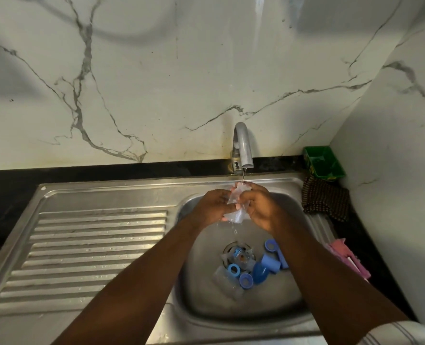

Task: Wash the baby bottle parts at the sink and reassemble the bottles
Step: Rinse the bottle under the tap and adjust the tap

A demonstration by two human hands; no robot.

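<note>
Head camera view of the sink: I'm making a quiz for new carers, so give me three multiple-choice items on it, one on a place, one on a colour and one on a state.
1. Where is the green tray?
A) on the draining board
B) in the back right corner, behind the brown cloth
C) on the floor

2. What colour are the loose rings and caps lying in the sink?
A) red
B) yellow
C) blue

3. What state is the tap in?
A) running
B) shut off
C) covered by a towel

Answers:
1 B: it sits by the wall, past the cloth.
2 C: they show blue around the drain.
3 A: a thin stream falls on the clear bottle that the left hand and right hand hold.
</note>
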